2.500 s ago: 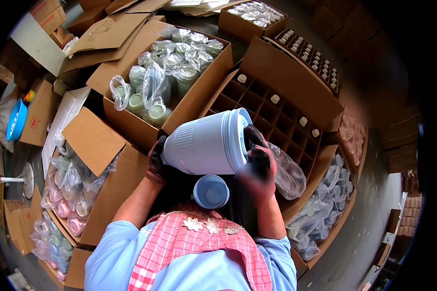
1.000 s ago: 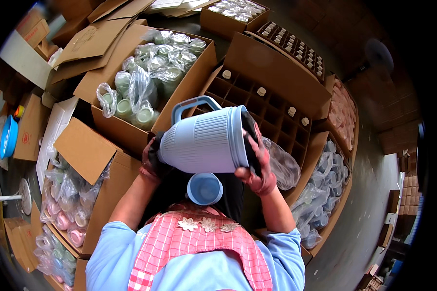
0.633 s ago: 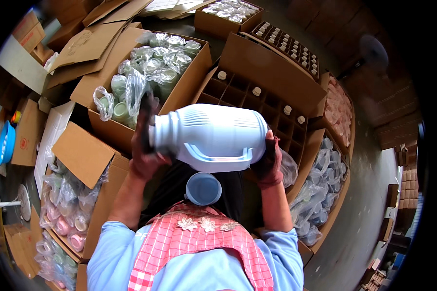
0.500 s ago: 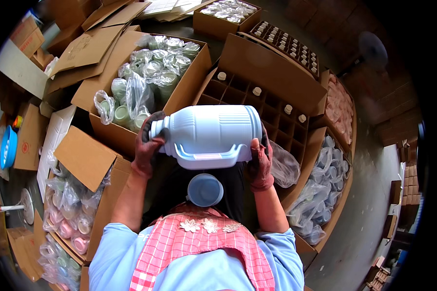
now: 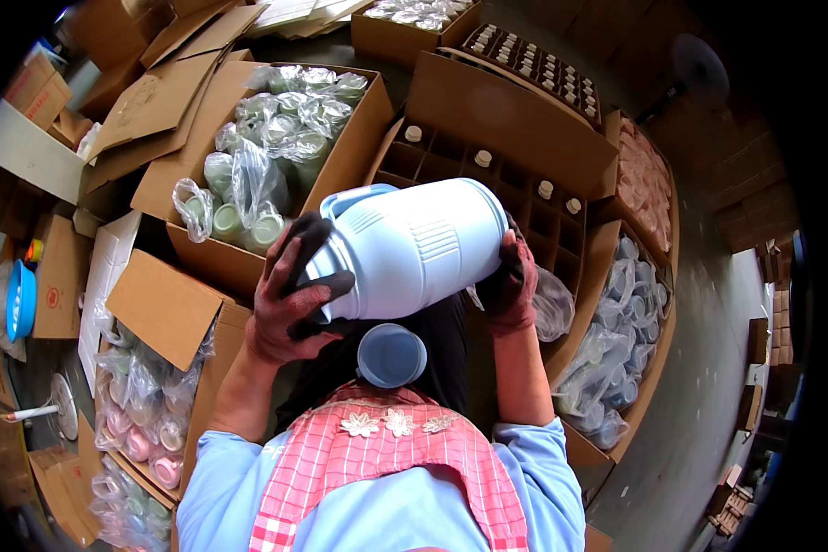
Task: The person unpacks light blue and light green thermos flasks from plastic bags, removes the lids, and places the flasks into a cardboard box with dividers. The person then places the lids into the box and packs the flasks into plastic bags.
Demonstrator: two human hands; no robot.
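A large light blue thermos jug [image 5: 419, 244] lies on its side in the air before my chest, tilted a little, ribbed along its body. My left hand [image 5: 296, 293], in a dark red and black work glove, grips its narrow neck end. At the wide base end, my right hand [image 5: 511, 283], gloved alike, holds it from the side and below. The jug's handle [image 5: 354, 198] points away from me on the far side. Below the jug, a blue cup [image 5: 392, 355] with a small handle rests mouth up at my lap, against my red checked apron [image 5: 368, 432].
Ahead stands a divided carton [image 5: 488, 101] with several white-capped bottles in its cells. Cartons hold bagged green cups [image 5: 267, 230], bagged blue cups [image 5: 616, 340] and bagged pink cups [image 5: 138, 414]. Flattened cardboard [image 5: 156, 92] lies back left; a blue basin [image 5: 20, 301] is far left.
The jug has rolled about its long axis, its handle going from the near side to the far side. Its base end tipped upward, and my left hand shifted its grip around the neck.
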